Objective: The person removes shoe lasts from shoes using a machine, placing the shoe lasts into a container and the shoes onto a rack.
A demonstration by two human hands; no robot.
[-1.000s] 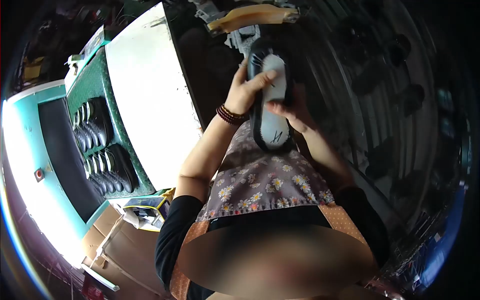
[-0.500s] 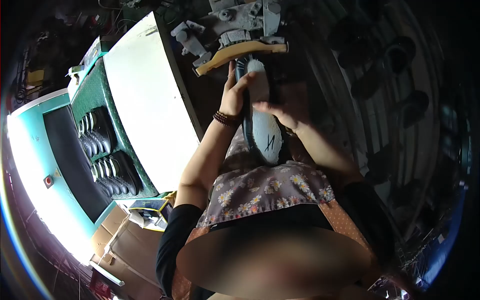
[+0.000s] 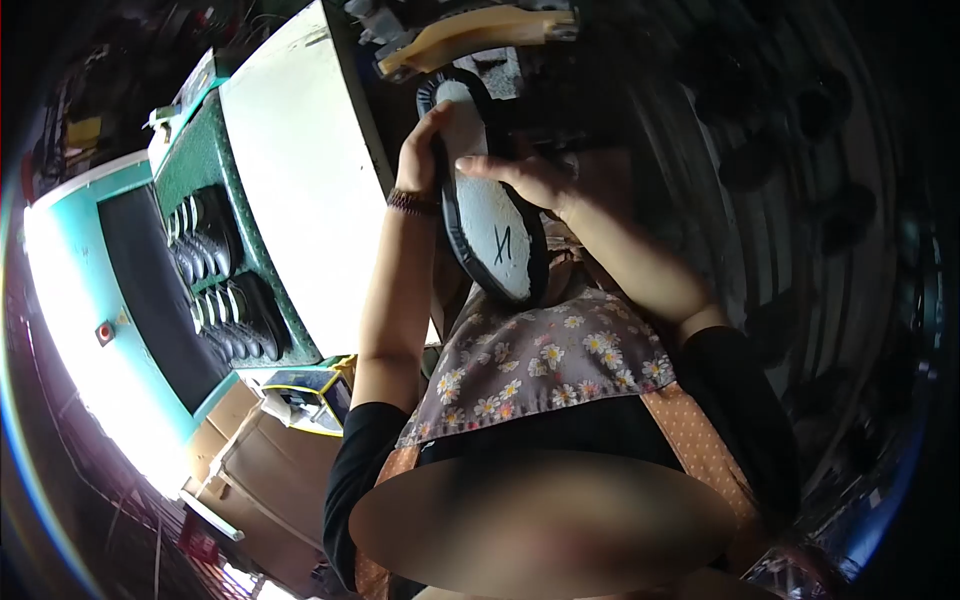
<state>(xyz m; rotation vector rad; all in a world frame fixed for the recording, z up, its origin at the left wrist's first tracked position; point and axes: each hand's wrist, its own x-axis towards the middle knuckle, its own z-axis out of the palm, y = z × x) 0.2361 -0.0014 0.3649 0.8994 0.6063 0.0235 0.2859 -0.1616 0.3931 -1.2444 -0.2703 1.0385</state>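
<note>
A black shoe (image 3: 493,215) is held with its underside turned up, showing a pale bottom with a dark handwritten mark near the end closest to my body. My left hand (image 3: 420,155) grips its left edge toward the far end, thumb lying over the pale surface. On the other side, my right hand (image 3: 528,180) clasps the right edge around the middle, thumb across the bottom. The fingers of both hands are partly hidden beneath the shoe. Just beyond its far end is a machine's curved yellow-tan pad (image 3: 480,38), apart from the shoe.
On the left, a green speckled surface (image 3: 290,325) carries two groups of dark shoes (image 3: 235,315). A large white panel (image 3: 300,170) stands between it and my left arm. Further left runs a teal frame with a dark belt (image 3: 160,290). Cardboard (image 3: 270,470) lies at lower left.
The shoe has come away from the yellow-tan pad and shifted left, tilting its far end leftward. Both hands moved with it, and my right hand now wraps its edge more closely.
</note>
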